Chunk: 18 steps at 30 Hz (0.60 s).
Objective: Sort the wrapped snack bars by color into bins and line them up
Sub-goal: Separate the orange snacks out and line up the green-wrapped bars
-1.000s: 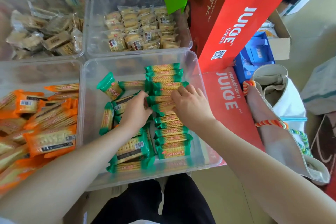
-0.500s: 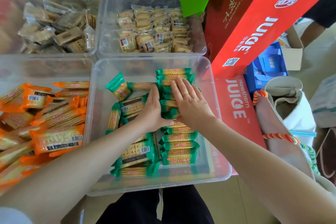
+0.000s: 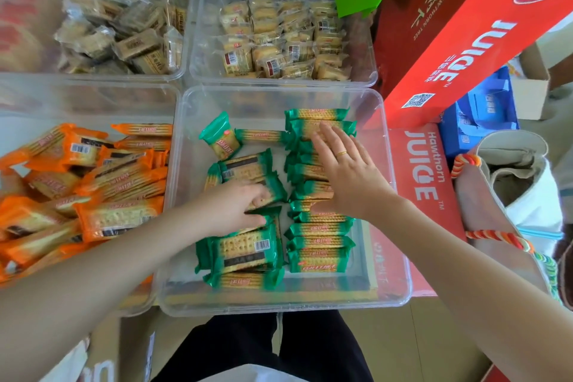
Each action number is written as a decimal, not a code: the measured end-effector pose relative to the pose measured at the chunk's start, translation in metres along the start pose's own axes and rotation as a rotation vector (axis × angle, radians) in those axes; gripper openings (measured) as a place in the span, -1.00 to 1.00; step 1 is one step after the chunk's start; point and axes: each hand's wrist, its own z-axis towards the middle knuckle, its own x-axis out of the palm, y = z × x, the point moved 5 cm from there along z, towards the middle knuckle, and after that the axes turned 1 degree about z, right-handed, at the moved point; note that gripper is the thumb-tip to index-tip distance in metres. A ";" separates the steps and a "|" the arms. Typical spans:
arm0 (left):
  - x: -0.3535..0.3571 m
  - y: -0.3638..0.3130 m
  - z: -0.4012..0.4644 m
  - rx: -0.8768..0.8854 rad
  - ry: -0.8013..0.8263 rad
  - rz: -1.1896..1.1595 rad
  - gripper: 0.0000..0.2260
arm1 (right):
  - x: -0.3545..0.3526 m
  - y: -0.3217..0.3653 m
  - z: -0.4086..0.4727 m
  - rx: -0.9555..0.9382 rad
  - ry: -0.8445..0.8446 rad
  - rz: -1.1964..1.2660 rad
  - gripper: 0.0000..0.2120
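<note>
The left hand (image 3: pixel 238 206) curls its fingers onto a loose green bar (image 3: pixel 252 177) near the middle of the clear bin (image 3: pixel 400 226), though a firm pinch cannot be told. To its right, the right hand (image 3: pixel 347 170) lies open and flat on the row (image 3: pixel 319 226) of green bars along the bin's right wall. Orange bars (image 3: pixel 93 183) fill the bin to the left.

We read "JUICE" and "HAWTHORN TREE" on the tilted red carton (image 3: pixel 483 37), beside a QR code (image 3: pixel 418 100). The flat red box (image 3: pixel 424 170) read "Hawthorn JUICE". Wrapper print on the bars was too blurred to read.
</note>
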 end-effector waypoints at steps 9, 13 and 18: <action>0.015 0.011 -0.030 -0.106 0.022 0.319 -0.61 | 0.010 0.075 -0.035 -0.354 -0.059 0.336 -0.77; -0.014 0.009 -0.045 -0.174 -0.294 0.042 -0.76 | 0.032 0.099 -0.036 -0.371 0.204 0.287 -0.63; -0.034 0.019 -0.075 -0.239 -0.631 -0.539 -0.77 | 0.041 0.106 -0.029 -0.327 0.215 0.202 -0.44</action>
